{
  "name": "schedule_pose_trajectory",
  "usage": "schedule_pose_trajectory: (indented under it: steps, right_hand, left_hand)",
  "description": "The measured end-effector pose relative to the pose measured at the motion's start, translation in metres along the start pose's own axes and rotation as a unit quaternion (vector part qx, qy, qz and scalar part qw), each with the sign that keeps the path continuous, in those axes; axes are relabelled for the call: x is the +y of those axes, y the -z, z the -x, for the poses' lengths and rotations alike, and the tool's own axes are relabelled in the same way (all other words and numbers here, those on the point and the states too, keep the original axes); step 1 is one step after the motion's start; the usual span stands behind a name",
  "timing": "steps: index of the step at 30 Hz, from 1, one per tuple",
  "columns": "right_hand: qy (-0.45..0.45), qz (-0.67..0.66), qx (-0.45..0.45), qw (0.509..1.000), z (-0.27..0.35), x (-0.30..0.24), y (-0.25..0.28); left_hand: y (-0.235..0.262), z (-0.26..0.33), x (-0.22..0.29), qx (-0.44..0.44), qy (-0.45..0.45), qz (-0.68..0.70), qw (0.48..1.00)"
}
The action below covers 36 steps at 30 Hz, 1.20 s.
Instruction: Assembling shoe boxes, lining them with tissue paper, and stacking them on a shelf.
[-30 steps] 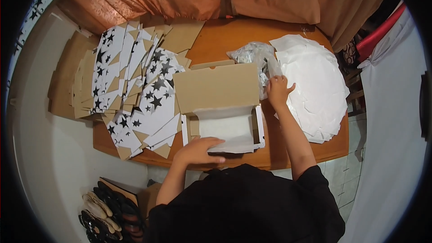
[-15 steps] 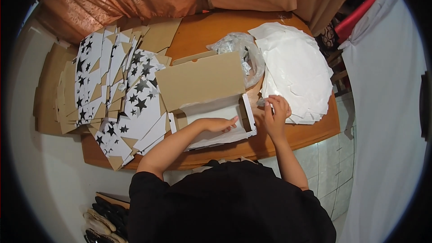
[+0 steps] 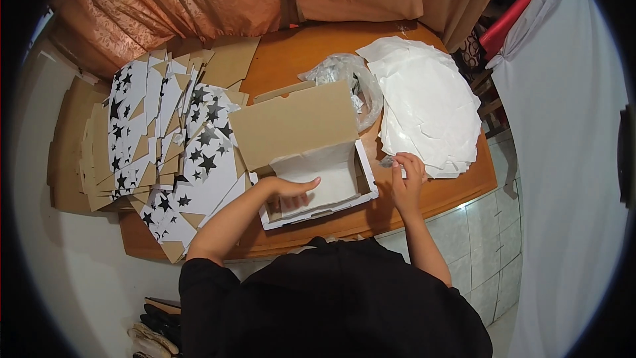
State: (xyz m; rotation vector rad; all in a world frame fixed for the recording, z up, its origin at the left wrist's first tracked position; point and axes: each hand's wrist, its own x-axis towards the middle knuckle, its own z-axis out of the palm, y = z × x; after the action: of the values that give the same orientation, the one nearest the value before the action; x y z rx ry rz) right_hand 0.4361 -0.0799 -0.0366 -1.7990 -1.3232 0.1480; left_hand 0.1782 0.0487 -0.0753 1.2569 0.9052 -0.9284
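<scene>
On the wooden table (image 3: pixel 275 43) lie star-patterned cardboard (image 3: pixel 207 136), an open box (image 3: pixel 295 122), a plastic bag (image 3: pixel 373 103) and white paper (image 3: pixel 430 106).

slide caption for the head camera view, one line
Left hand over paper in an open cardboard box, right hand holding a small grey piece near stacked white sheets.

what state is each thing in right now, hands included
cardboard box: open, lid raised
white paper lining: spread inside the box
left hand: open, over the lining
right hand: pinching
small grey piece: held at right fingertips
plastic bag: crumpled, partly filled
white sheets: loosely stacked
star-patterned cardboard: flat, piled unevenly
</scene>
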Motion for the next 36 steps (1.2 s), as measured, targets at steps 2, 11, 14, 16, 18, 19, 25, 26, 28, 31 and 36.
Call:
schedule_pose_trajectory:
  steps: [2,11,14,16,18,19,25,26,28,31,36]
  right_hand:
    - [-0.004,-0.017,-0.009,1.0,0.003,-0.005,-0.005]
    - [0.0,-0.035,-0.02,0.999,-0.001,-0.02,-0.01]
    - [0.001,-0.034,-0.019,0.999,-0.001,-0.018,-0.01]
    - [0.007,-0.037,-0.033,0.999,-0.001,-0.019,-0.011]
    - [0.012,-0.039,-0.036,0.999,-0.002,-0.024,-0.013]
    - [0.014,-0.039,-0.038,0.998,-0.002,-0.026,-0.013]
    - [0.029,-0.035,-0.044,0.998,-0.002,-0.03,-0.017]
    - [0.029,-0.033,-0.044,0.998,-0.001,-0.031,-0.017]
    - [0.031,-0.026,-0.042,0.998,0.001,-0.033,-0.017]
    - [0.033,-0.024,-0.06,0.997,0.012,-0.026,-0.02]
    - [0.046,-0.026,-0.06,0.997,0.02,-0.028,-0.029]
  left_hand:
    - [-0.006,-0.004,-0.018,-0.01,-0.007,-0.017,1.0]
    - [-0.011,0.024,-0.015,0.117,-0.201,-0.117,0.966]
    - [-0.03,0.062,0.001,0.131,-0.254,-0.21,0.935]
    - [-0.028,0.049,-0.004,0.156,-0.284,-0.209,0.923]
    - [-0.021,0.037,-0.005,0.225,-0.287,-0.206,0.908]
    - [-0.021,0.036,-0.001,0.302,-0.304,-0.218,0.877]
    - [-0.018,0.002,0.005,0.527,-0.304,-0.402,0.684]
    - [-0.021,-0.001,0.006,0.527,-0.306,-0.402,0.683]
    - [-0.029,-0.006,0.008,0.617,-0.278,-0.402,0.617]
    - [-0.036,-0.014,0.0,0.735,-0.311,-0.41,0.442]
    - [-0.032,0.007,0.006,0.761,-0.264,-0.304,0.509]
